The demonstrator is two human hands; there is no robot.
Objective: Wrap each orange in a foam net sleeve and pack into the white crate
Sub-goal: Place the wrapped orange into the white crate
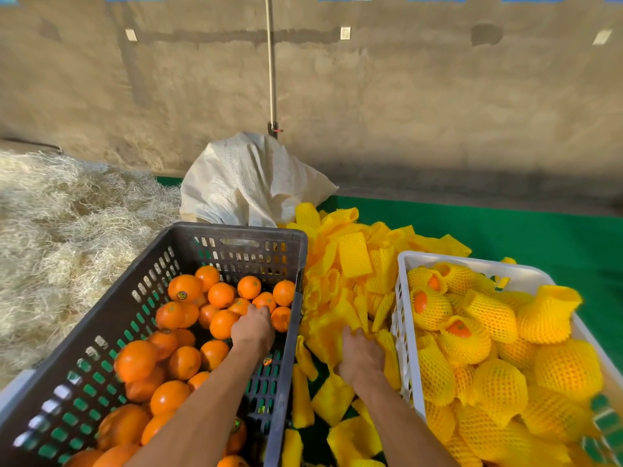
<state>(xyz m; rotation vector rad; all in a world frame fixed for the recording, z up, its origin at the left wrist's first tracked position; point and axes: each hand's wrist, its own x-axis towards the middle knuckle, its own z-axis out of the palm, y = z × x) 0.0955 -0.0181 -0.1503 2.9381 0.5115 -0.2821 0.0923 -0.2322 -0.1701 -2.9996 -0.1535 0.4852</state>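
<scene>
Green mat [505, 230], rough wall behind. Left hand [253, 328] curls over an orange [223, 323] in the dark crate [236, 230]; right hand [362, 355] grabs sleeves [352, 254], fingers hidden. Risk: a loose grab lets the orange roll away, or several sleeves lift together.

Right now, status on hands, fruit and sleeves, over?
Left hand reaching among bare oranges in dark crate. Right hand on foam sleeves. White crate nearly full. Nothing blocking.
</scene>
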